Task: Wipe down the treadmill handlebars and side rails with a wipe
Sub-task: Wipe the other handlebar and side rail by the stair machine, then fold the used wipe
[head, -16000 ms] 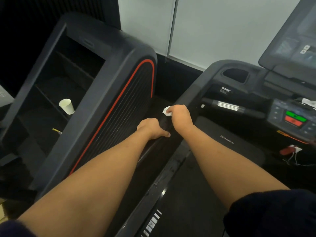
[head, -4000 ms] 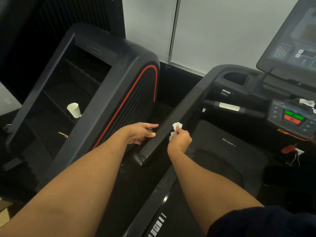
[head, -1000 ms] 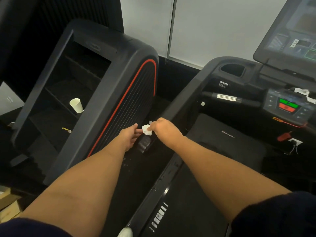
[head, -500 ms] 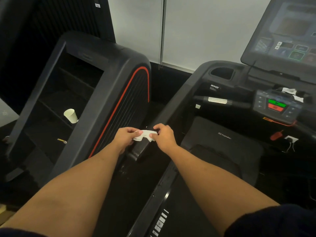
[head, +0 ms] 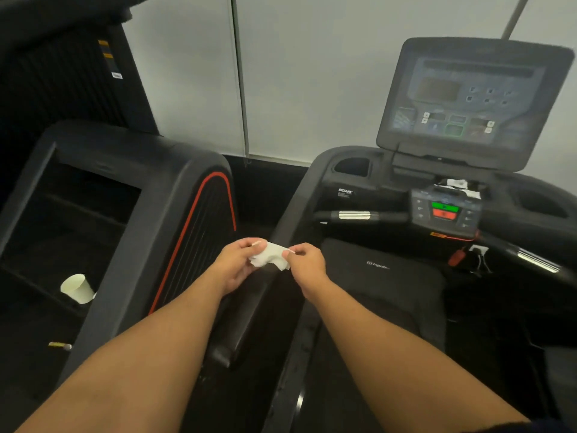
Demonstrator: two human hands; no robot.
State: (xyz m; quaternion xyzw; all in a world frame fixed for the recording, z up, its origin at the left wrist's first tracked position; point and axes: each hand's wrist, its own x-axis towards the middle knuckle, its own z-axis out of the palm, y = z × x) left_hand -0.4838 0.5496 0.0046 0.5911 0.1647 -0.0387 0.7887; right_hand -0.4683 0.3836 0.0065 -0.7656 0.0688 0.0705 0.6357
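A small white wipe [head: 270,256] is stretched between my two hands above the treadmill's left handrail [head: 249,320]. My left hand [head: 235,264] pinches its left end and my right hand [head: 304,264] pinches its right end. The dark handrail runs from the console down toward me and ends in a rounded tip below my forearms. The front crossbar handlebar [head: 356,215] with a silver grip sensor sits under the console. A right handlebar [head: 537,259] shows at the far right.
The treadmill console screen [head: 468,101] stands at the upper right, with a control pad [head: 445,210] showing green and red buttons and a red safety clip [head: 456,257]. Left is another black machine with a red stripe [head: 187,235], holding a paper cup [head: 76,289].
Both hands lifted the wipe off the handrail tip and hold it a little higher, spread between them. The camera has tilted up, showing the whole console screen.
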